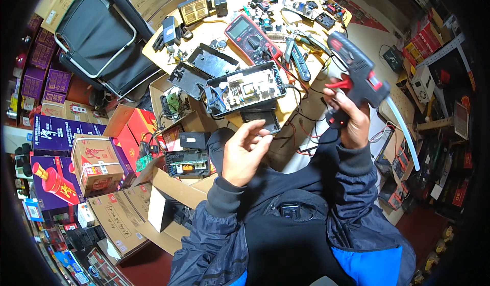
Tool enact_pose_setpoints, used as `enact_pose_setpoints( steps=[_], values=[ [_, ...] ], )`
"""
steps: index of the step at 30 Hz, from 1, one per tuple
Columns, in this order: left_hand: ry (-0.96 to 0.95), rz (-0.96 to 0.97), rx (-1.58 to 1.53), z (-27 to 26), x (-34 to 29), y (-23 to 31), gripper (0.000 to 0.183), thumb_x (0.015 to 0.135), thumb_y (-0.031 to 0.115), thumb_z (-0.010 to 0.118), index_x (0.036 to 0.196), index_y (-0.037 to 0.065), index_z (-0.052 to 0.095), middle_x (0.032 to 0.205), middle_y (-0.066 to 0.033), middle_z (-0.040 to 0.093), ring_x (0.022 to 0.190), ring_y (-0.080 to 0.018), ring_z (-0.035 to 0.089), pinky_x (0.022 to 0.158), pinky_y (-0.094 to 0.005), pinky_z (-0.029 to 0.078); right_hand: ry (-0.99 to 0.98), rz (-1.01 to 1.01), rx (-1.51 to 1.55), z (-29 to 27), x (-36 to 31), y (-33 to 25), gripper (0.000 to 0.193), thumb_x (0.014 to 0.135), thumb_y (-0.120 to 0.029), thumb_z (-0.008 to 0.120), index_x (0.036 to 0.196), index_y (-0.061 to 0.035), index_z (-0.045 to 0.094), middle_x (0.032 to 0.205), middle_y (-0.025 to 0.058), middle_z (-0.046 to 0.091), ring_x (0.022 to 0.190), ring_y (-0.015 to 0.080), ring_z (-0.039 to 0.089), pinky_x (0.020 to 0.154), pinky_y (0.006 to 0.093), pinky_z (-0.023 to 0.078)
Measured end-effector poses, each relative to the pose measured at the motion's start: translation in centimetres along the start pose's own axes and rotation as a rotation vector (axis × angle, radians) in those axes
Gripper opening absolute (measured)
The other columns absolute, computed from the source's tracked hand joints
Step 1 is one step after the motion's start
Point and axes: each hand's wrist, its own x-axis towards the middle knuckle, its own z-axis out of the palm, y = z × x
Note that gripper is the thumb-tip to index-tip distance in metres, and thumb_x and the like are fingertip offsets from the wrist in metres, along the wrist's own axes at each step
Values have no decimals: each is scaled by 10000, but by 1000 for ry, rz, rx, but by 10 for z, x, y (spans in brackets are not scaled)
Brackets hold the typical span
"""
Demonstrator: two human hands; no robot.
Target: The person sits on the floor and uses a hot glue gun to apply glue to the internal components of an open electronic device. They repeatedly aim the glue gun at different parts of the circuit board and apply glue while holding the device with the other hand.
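My right hand [352, 120] is closed around the grip of a black cordless glue gun [352, 64] with a red trigger, raised right of the table with its nozzle end up. A long whitish glue stick [406, 133] trails from its back. My left hand [245, 153] is by the table's near edge, thumb and fingers pinched at the rim of a flat black plastic cover [260, 118]. Just beyond it lies an open black case [247, 89] with a circuit board and blue wires inside. Two empty black case halves [212, 61] lie to its left.
On the wooden table [153, 51] are a red multimeter [252, 38], a teal-and-black utility knife [298, 58], a work lamp [194, 10] and several electronic parts. Cardboard boxes [97, 166] stack up at left beside a folding chair [102, 36]. Cables hang off the table's right side.
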Motion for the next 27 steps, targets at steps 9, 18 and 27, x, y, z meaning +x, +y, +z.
enact_pose_setpoints(
  steps=[9, 18, 27],
  values=[
    [203, -40, -768, -24, 6, -19, 357, 1043, 210, 677, 1315, 16, 553, 1347, -200, 635, 1247, -329, 660, 971, -394, 584, -119, 198, 444, -32, -37, 6, 718, 903, -142, 652, 1567, -11, 413, 1404, 207, 635, 1084, 268, 719, 991, 450, 591],
    [191, -78, -808, -33, 29, -14, 393, 1029, 288, 713, 1264, 3, 580, 1176, -178, 683, 1136, -313, 706, 884, -407, 620, -131, 257, 364, -28, -62, 10, 693, 876, -130, 678, 1520, 1, 459, 1349, 232, 650, 1024, 276, 731, 937, 434, 599],
    [253, -41, -734, -34, 38, -14, 313, 1052, 267, 669, 1214, 0, 650, 1132, -196, 719, 1093, -320, 731, 903, -434, 628, -94, 293, 338, -32, -74, 11, 636, 851, -100, 680, 1449, 21, 499, 1300, 222, 678, 993, 275, 751, 845, 369, 609]
  ],
)
